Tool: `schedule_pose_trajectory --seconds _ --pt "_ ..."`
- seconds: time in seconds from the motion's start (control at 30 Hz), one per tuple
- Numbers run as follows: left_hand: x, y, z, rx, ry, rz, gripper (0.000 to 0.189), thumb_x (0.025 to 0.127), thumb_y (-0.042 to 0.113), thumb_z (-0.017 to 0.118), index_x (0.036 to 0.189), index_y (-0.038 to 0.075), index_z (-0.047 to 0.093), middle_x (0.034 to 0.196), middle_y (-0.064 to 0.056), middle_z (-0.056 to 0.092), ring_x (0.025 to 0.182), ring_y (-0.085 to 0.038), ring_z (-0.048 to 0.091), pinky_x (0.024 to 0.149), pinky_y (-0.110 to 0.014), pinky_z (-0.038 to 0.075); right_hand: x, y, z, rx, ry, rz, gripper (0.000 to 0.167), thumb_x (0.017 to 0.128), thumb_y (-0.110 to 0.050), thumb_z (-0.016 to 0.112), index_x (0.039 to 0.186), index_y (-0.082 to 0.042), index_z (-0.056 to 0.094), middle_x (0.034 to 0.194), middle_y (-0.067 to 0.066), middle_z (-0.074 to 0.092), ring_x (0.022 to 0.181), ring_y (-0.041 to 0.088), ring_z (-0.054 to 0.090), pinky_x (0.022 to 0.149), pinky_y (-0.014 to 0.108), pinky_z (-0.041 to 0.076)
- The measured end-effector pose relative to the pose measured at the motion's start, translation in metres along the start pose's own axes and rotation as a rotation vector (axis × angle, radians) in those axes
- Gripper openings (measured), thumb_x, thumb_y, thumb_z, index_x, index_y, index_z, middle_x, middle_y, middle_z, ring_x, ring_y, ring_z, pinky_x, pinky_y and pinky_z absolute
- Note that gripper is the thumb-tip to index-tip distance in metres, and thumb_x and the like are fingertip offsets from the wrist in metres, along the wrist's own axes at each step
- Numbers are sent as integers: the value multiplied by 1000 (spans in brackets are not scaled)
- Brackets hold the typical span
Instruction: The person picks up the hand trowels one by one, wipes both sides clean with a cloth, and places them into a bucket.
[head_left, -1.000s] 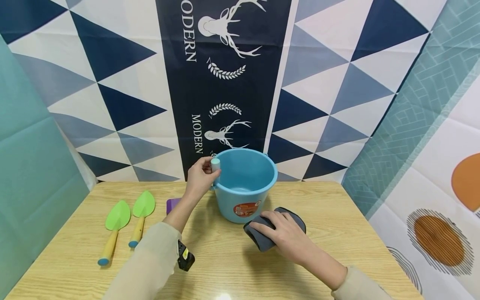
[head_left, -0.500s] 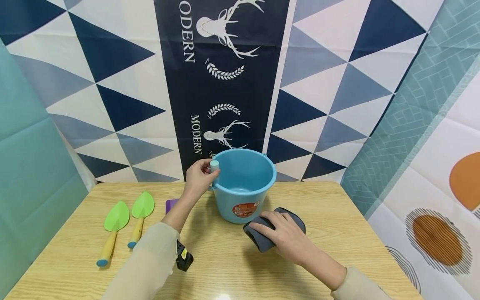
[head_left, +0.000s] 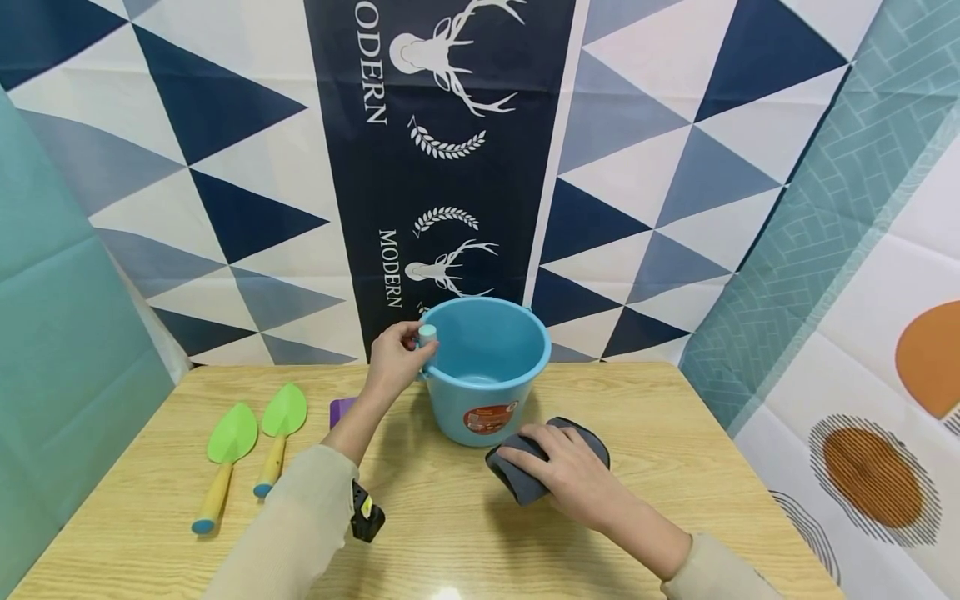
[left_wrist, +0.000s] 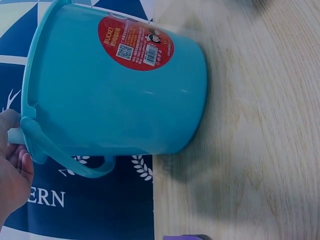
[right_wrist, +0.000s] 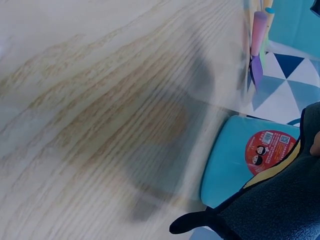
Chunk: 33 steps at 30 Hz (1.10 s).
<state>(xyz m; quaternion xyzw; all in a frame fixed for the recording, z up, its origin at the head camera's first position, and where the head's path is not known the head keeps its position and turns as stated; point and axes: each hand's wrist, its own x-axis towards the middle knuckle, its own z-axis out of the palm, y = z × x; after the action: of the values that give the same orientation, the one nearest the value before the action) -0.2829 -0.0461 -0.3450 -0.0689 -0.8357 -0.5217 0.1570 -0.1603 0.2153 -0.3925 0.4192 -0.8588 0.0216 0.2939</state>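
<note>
A light blue bucket (head_left: 487, 367) with a red label stands upright at the back of the table. At its left rim my left hand (head_left: 395, 354) pinches a pale blue cylinder (head_left: 427, 336), held upright; I cannot tell whether it belongs to the bucket. The left wrist view shows the bucket's curved handle (left_wrist: 65, 156) below that rim. In front of the bucket, my right hand (head_left: 573, 471) grips a folded dark grey cloth (head_left: 525, 482) from above. The right wrist view shows the cloth's black edging, a yellowish strip and a dark loop (right_wrist: 192, 222).
Two green-bladed trowels with yellow handles, one further left (head_left: 221, 475) and one nearer (head_left: 279, 437), lie on the table's left side. A purple-bladed tool (right_wrist: 256, 72) with a pink handle lies partly behind my left forearm. A patterned wall covering (head_left: 450, 167) rises behind the table.
My left hand has lowered slightly with the cylinder at the bucket's rim. The right hand keeps its grip on the cloth, and the head view has shifted a little.
</note>
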Motion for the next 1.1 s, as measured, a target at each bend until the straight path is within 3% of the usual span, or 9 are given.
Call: schedule_pose_trajectory --seconds 0.27,0.57,0.9,1.1 --pt "0 -2 -1 6 -14 -10 40 81 19 70 115 -1 63 99 -13 57 93 -31 55 71 -28 45 1 1 2 -4 0 -4 70 62 0 81 123 -27 58 115 7 58 105 20 56 74 40 49" --pt "1 -5 0 16 -21 -16 40 81 19 69 115 -1 63 102 -18 58 87 -21 52 71 -27 45 3 1 2 3 6 -1 73 59 -4 85 124 -26 57 115 7 58 105 20 56 74 41 49" --pt "1 -4 0 32 0 30 39 79 18 69 112 -3 64 99 -14 52 88 -24 50 72 -27 42 4 1 2 8 1 1 74 59 -1 83 123 -26 58 115 9 59 105 21 56 74 41 49" --pt "1 -5 -1 27 -13 13 40 79 20 69 113 -1 64 99 -12 51 87 -22 49 71 -26 41 5 1 2 14 -6 4 75 58 -2 84 124 -26 57 116 8 58 105 21 56 74 41 49"
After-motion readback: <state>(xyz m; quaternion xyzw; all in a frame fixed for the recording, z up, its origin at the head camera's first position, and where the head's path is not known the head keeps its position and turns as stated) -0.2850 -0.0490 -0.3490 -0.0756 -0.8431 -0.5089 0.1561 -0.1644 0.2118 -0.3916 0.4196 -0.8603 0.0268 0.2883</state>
